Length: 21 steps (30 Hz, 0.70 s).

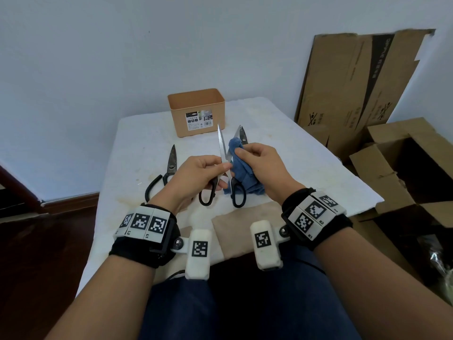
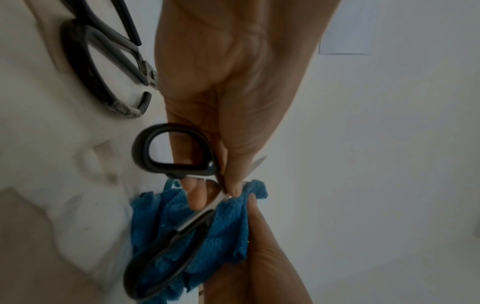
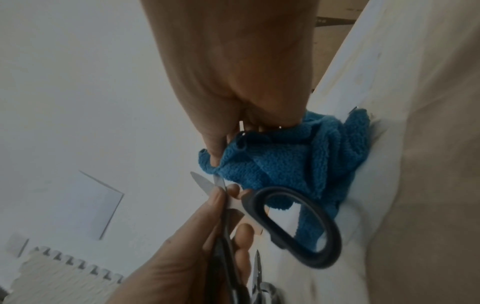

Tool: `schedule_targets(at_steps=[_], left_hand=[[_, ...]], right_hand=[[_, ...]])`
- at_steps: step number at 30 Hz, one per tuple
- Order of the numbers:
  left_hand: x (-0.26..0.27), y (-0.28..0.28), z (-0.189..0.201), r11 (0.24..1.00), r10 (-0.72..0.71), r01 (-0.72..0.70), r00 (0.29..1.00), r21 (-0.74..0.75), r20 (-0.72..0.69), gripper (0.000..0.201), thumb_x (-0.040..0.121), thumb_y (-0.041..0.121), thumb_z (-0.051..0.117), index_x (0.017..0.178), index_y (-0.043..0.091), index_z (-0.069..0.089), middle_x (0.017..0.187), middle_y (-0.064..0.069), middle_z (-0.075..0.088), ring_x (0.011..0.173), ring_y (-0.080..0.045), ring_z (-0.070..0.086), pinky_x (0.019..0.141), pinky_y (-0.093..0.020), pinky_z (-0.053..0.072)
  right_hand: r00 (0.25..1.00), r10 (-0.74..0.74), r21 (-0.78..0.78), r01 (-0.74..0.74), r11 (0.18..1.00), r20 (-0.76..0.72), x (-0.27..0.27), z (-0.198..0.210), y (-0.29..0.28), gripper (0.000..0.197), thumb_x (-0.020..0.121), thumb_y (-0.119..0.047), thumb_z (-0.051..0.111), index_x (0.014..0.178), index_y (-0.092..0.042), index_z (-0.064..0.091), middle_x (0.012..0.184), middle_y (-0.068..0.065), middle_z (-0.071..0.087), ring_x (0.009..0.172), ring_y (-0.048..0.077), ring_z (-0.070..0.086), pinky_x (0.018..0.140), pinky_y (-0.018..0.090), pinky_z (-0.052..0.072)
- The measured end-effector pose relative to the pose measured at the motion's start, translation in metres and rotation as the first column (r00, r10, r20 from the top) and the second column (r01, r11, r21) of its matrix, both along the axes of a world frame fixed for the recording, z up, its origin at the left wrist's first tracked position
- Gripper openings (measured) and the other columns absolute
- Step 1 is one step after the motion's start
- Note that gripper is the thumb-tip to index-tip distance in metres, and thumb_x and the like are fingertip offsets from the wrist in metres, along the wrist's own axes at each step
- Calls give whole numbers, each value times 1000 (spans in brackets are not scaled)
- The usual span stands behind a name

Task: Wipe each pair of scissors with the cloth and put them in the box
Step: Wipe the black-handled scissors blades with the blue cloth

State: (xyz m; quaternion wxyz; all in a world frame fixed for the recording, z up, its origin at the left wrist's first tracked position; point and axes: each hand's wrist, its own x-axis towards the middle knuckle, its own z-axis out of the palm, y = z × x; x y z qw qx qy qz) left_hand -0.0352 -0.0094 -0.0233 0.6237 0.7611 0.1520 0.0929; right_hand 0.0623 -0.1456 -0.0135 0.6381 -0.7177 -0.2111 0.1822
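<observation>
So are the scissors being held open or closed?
Open. The held scissors' two blades spread apart in a V, one wrapped in the blue cloth, and the handle loops sit apart.

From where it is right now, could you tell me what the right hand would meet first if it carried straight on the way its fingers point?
The right hand points left, holding the blue cloth. It would likely meet the open scissors first, then the left hand. Depth is uncertain.
</observation>
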Motion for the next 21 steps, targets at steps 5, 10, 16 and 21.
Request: schedule_targets(at_steps=[5, 10, 16, 21], left_hand=[[3, -1, -1, 996, 86, -86, 996, 8, 23, 22, 95, 28, 67, 100, 9, 77, 92, -7, 73, 56, -9, 59, 63, -21, 54], [5, -2, 1, 995, 92, -92, 995, 23, 29, 25, 97, 29, 64, 100, 7, 75, 84, -1, 68, 51, -9, 56, 52, -18, 47], [5, -2, 2, 1000, 25, -25, 1000, -7, -10, 30, 100, 29, 59, 103, -1, 64, 80, -3, 60, 57, -11, 57, 52, -20, 48], [4, -4, 3, 999, 48, -48, 999, -12, -3, 23, 99, 26, 60, 89, 6, 62, 63, 0, 53, 47, -11, 44, 41, -18, 34]], right_hand=[[996, 20, 13, -19, 1000, -87, -2, 1, 2, 19, 90, -28, 68, 96, -11, 68, 102, 22, 70, 98, 39, 67, 90, 56, 54], [997, 5, 51, -1, 999, -82, -2, 2, 2, 19, 92, -24, 65, 98, -6, 66, 103, 25, 69, 80, 28, 70, 84, 47, 58], [998, -6, 11, 6, 1000, -65, 1, 2, 5, 19, 93, -28, 64, 91, -9, 69, 97, 22, 70, 85, 27, 65, 89, 51, 53], [999, 3, -3, -3, 1000, -55, 1, 0, 6, 25, 93, -26, 64, 90, -1, 66, 86, 20, 61, 77, 25, 57, 77, 45, 51]])
